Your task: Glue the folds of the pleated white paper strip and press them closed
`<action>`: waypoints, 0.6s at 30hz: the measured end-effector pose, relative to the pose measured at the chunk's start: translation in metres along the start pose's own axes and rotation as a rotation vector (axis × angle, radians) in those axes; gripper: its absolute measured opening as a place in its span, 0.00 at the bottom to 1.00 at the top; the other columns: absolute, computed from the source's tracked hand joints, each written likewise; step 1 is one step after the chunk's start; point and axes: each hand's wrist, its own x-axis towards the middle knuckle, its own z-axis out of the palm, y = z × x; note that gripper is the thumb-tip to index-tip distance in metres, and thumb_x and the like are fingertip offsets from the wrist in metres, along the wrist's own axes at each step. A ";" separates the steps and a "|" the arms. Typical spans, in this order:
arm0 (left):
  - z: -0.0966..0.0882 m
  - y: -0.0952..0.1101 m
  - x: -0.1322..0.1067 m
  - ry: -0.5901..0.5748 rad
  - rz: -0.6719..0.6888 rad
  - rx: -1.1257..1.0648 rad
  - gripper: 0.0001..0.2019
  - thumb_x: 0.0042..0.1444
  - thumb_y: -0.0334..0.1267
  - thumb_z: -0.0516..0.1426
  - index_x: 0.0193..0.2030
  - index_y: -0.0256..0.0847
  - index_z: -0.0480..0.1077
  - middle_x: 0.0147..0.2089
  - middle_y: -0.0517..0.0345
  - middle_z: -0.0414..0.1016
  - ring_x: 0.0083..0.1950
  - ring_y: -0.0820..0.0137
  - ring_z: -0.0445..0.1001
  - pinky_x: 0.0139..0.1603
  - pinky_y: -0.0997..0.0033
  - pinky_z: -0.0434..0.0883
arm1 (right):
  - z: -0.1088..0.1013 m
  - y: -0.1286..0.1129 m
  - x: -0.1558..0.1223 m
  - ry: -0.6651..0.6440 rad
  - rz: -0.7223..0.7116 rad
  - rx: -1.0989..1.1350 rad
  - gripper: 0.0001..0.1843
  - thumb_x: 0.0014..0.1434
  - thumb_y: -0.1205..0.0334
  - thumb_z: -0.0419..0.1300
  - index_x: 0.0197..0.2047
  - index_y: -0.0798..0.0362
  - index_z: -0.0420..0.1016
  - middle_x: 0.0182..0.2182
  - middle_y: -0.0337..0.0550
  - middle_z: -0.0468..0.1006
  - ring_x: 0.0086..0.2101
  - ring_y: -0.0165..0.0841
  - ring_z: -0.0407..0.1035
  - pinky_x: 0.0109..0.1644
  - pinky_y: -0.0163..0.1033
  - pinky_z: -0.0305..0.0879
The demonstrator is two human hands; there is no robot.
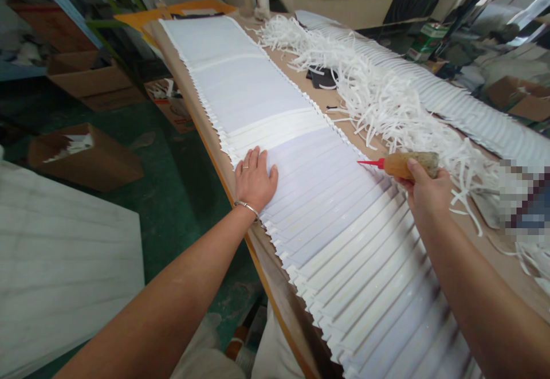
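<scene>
A long row of overlapping white sheets [326, 207] lies fanned along the wooden table [215, 138]; the near strips shine wet. My left hand [255, 179] presses flat on the sheets at their left edge, with a ring and a bracelet on it. My right hand [425, 190] grips a brownish glue bottle [408, 164] at the sheets' right edge, and its red nozzle [370, 163] points left over the strips.
A heap of white paper trimmings [378, 98] runs along the table to the right, with a second fanned row [455, 104] beyond it. Cardboard boxes [86, 155] stand on the green floor at left. A white board [64, 264] sits at near left.
</scene>
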 end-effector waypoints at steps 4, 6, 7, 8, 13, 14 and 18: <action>-0.001 0.001 0.000 0.000 -0.011 -0.005 0.29 0.72 0.46 0.46 0.75 0.37 0.63 0.80 0.45 0.57 0.81 0.55 0.54 0.79 0.46 0.53 | 0.001 -0.005 -0.015 -0.040 -0.004 -0.001 0.33 0.44 0.49 0.79 0.46 0.51 0.69 0.43 0.45 0.80 0.37 0.39 0.79 0.31 0.44 0.80; -0.001 0.001 0.000 -0.003 -0.018 -0.004 0.29 0.72 0.46 0.47 0.75 0.37 0.63 0.80 0.45 0.57 0.81 0.55 0.54 0.79 0.46 0.52 | 0.004 -0.011 -0.027 -0.071 0.000 -0.002 0.32 0.43 0.50 0.80 0.45 0.50 0.69 0.42 0.42 0.80 0.37 0.37 0.78 0.31 0.44 0.81; -0.001 0.001 0.000 -0.005 -0.018 -0.005 0.29 0.72 0.46 0.47 0.75 0.37 0.63 0.80 0.45 0.57 0.81 0.55 0.54 0.79 0.47 0.52 | 0.006 -0.015 -0.033 -0.089 0.001 -0.003 0.32 0.43 0.50 0.80 0.44 0.50 0.69 0.41 0.41 0.80 0.36 0.36 0.78 0.31 0.43 0.81; -0.001 0.001 0.000 -0.007 -0.018 -0.006 0.29 0.72 0.46 0.47 0.75 0.37 0.63 0.80 0.45 0.57 0.81 0.55 0.54 0.79 0.47 0.52 | 0.008 -0.019 -0.041 -0.108 0.003 -0.001 0.31 0.43 0.50 0.80 0.44 0.50 0.70 0.40 0.40 0.79 0.35 0.36 0.77 0.31 0.43 0.81; -0.001 0.002 0.000 -0.016 -0.021 -0.013 0.30 0.72 0.46 0.47 0.75 0.35 0.63 0.80 0.45 0.56 0.81 0.55 0.53 0.80 0.47 0.52 | 0.017 -0.034 -0.082 -0.142 0.023 0.038 0.31 0.44 0.51 0.80 0.45 0.49 0.71 0.39 0.39 0.79 0.35 0.36 0.77 0.33 0.45 0.82; -0.001 0.002 0.000 -0.016 -0.021 -0.015 0.30 0.72 0.46 0.46 0.75 0.34 0.62 0.80 0.44 0.56 0.81 0.55 0.53 0.80 0.47 0.51 | 0.018 -0.036 -0.090 -0.146 0.033 0.037 0.31 0.44 0.51 0.80 0.45 0.50 0.71 0.39 0.39 0.79 0.35 0.36 0.77 0.33 0.45 0.82; -0.001 0.003 0.000 -0.018 -0.023 -0.028 0.30 0.72 0.46 0.46 0.76 0.34 0.62 0.80 0.44 0.56 0.82 0.55 0.52 0.80 0.47 0.51 | 0.017 -0.034 -0.113 -0.175 0.061 0.009 0.33 0.45 0.49 0.80 0.47 0.51 0.71 0.39 0.39 0.78 0.36 0.35 0.76 0.36 0.44 0.80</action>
